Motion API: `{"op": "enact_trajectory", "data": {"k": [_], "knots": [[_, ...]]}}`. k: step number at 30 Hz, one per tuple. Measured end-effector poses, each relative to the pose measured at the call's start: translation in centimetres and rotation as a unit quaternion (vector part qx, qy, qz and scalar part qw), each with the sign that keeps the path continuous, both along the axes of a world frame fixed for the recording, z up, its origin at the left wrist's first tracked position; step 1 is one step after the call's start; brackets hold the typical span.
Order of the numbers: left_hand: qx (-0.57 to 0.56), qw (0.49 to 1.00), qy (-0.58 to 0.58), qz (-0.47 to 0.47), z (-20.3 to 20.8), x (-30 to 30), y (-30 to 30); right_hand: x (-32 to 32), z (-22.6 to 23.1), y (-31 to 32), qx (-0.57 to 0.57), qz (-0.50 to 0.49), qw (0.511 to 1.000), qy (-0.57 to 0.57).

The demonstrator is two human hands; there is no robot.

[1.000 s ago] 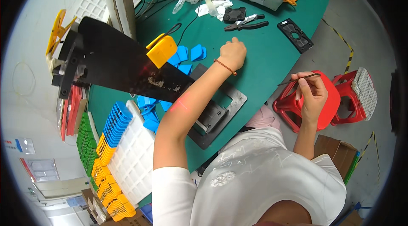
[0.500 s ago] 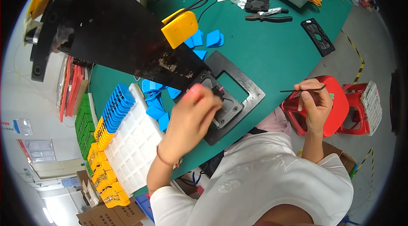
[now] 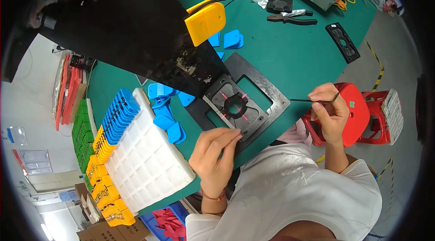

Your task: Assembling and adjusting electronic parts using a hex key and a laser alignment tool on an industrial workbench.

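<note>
A black fixture plate [image 3: 254, 120] with a round central opening lies on a dark metal base frame [image 3: 277, 97]; red light lines cross the plate. My left hand [image 3: 214, 157] is at the plate's near edge, thumb and fingertips pinched together. Whatever is between those fingertips, if anything, is too small to make out. My right hand [image 3: 330, 111], raised at the table's right edge, pinches a thin black hex key [image 3: 301, 100] whose long end points left toward the base frame. Over the far left side of the plate rises a broad black machine column [image 3: 136, 28].
A white gridded tray [image 3: 149, 164] stands left, beside rows of blue, yellow and green pieces [image 3: 118, 114]. Loose blue pieces [image 3: 164, 118] lie near the column; a yellow piece [image 3: 206, 21] hangs on it. Pliers [image 3: 292, 19] lie at the back, red stools [image 3: 353, 118] at right.
My left hand has come off the middle of the plate, toward me, to its near edge. The round opening and red lines now show. My right hand still holds the hex key.
</note>
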State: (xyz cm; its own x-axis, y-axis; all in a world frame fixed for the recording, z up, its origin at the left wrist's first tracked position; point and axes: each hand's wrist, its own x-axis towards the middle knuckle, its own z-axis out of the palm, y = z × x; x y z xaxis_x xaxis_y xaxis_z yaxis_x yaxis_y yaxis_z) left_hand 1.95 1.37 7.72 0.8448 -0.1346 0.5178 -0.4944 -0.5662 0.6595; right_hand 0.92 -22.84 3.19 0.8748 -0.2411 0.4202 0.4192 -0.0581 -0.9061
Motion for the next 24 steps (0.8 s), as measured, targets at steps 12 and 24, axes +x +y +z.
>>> {"op": "enact_trajectory", "data": {"k": [12,24], "knots": [[-0.034,0.999,-0.004,-0.038,-2.6,1.6,-2.9,-0.5,0.0,0.4,0.003,0.015,1.0,0.015],[0.045,0.999,-0.005,-0.022,-2.5,1.7,-2.9,-0.3,-0.4,0.2,-0.032,0.012,0.999,-0.007]]}}
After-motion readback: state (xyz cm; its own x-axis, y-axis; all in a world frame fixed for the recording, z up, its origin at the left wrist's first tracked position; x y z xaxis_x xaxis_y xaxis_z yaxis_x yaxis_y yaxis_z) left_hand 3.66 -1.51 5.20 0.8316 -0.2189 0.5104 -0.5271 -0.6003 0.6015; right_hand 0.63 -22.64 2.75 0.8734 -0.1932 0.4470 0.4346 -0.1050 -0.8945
